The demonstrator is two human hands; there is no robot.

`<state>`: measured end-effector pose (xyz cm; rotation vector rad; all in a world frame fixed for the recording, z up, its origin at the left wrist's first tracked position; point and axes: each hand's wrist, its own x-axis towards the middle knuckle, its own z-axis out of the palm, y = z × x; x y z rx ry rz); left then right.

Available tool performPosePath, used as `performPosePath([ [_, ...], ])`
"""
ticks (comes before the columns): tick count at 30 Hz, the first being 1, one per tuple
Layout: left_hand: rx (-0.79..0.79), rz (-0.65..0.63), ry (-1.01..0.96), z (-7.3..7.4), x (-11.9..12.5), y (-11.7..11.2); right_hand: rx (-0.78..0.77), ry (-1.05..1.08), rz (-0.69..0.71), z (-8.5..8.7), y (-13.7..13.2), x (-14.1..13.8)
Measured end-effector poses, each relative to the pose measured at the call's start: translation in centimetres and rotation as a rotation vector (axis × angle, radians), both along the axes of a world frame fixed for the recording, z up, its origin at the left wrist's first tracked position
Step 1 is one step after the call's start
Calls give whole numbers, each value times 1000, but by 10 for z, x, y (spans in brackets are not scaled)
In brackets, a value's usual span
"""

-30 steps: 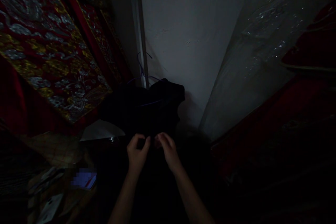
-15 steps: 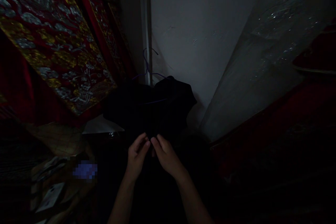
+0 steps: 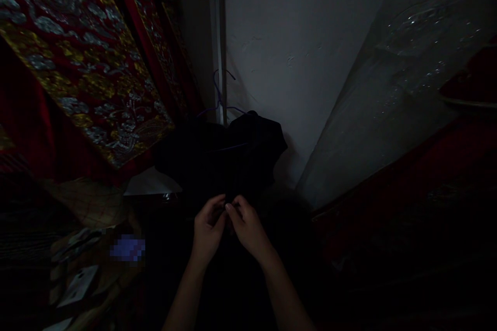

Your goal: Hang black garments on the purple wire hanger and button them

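A black garment (image 3: 252, 150) hangs on a thin purple wire hanger (image 3: 218, 95). Low on its front, my left hand (image 3: 208, 227) and my right hand (image 3: 248, 225) meet with their fingertips nearly touching. Each hand is closed in a pinch on the dark cloth, thumb against fingers. Any small fastener between the fingertips is too dark to make out. Below the hands, the garment blends into the shadow.
Red cloth with gold and silver embroidery (image 3: 104, 77) hangs at the left. A narrow upright post (image 3: 221, 20) stands behind the hanger against a pale wall (image 3: 287, 26). Clear plastic sheeting (image 3: 373, 93) covers red fabric at the right. Lower left lies a white card-like item (image 3: 79, 285).
My hands have drawn slightly closer together at the front of the garment, the left shifting a little to the right. The hanger and garment hang much as before.
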<state>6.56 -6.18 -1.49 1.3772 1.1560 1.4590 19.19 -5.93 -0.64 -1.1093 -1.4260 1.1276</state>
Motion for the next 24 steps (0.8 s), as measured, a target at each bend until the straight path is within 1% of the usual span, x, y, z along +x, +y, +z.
performPosePath([
  [3,-8,57,-2,-2,-1,0,-42,56,63,4,2,4],
  [7,22,119,61,-4,-3,1,-162,176,101,7,5,6],
  [10,41,145,101,-6,-4,2,-245,276,70,9,9,0],
  [12,73,144,109,-10,-5,5,-269,327,37,17,18,-5],
  [13,92,148,115,-13,-7,7,-266,348,20,25,26,-8],
  [15,129,172,139,-21,-10,15,-237,391,-13,51,48,-11],
  [17,146,196,176,-32,-12,24,-201,448,-62,85,76,-11],
  [19,153,196,207,-43,-12,35,-206,523,-113,121,102,-9],
  [21,151,177,219,-51,-12,44,-177,583,-115,149,119,-4],
  [22,146,166,227,-53,-12,49,-142,594,-110,158,121,-1],
  [23,138,153,241,-53,-12,53,-95,589,-106,162,120,1],
  [24,128,136,262,-51,-13,56,-44,564,-97,163,116,3],
])
